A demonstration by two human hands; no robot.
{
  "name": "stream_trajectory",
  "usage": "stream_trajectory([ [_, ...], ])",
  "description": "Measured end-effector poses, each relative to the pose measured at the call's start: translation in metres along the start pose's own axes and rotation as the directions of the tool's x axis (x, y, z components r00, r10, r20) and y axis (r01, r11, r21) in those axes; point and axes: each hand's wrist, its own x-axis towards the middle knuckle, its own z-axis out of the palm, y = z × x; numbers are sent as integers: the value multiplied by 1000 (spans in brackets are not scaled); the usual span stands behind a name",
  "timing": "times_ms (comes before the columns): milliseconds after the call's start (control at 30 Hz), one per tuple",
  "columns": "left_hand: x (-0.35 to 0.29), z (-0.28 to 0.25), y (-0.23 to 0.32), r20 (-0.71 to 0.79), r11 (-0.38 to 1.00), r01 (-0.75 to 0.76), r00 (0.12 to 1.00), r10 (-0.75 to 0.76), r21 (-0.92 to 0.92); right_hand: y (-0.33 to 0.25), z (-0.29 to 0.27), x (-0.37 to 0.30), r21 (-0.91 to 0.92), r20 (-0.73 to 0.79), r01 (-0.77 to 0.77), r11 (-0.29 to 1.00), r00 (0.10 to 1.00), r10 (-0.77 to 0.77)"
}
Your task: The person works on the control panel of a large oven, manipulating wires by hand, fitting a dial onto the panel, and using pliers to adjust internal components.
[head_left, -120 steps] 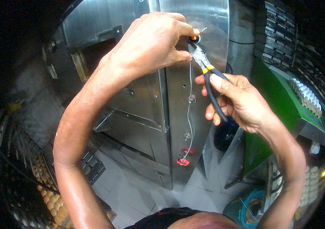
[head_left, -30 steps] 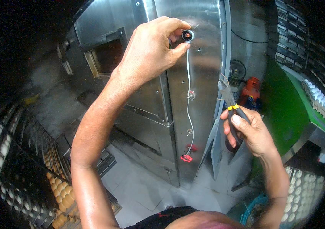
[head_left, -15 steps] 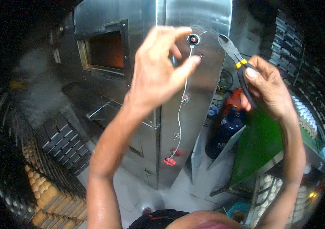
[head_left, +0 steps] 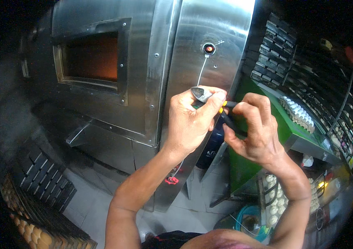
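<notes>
In front of a steel oven panel [head_left: 226,31], my two hands meet over a pair of pliers [head_left: 202,94] with black handles and yellow bands. My left hand [head_left: 191,124] is closed, its thumb and fingers around the metal jaws; a bit of something dark green shows between its fingers, mostly hidden. Bent around the handles, my right hand [head_left: 257,128] grips the pliers from the right. Above the hands, a round socket with an orange centre [head_left: 209,49] is set in the panel, and a thin white cable [head_left: 202,70] hangs from it, passing behind my left hand.
The oven's glowing window [head_left: 97,60] is at left. A red valve knob [head_left: 171,180] sits low on the panel. On the right stands a green table [head_left: 242,166] with egg trays [head_left: 297,114]. Racks of bread [head_left: 31,232] fill the lower left; pale dough balls [head_left: 274,203] sit lower right.
My left hand has come down from the socket and closed on the pliers' jaws. My right hand has brought the pliers left and down to it. The view has shifted toward the right.
</notes>
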Motion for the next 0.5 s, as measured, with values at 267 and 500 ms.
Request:
stream_trajectory([
  [267, 40, -11, 33, 168, 591, -526, 816, 553, 612, 41, -23, 31, -452, 21, 189, 872, 979, -201],
  [500, 80, -19, 32, 337, 304, -618, 702, 627, 725, 66, -30, 60, -687, 57, 293, 665, 934, -353],
])
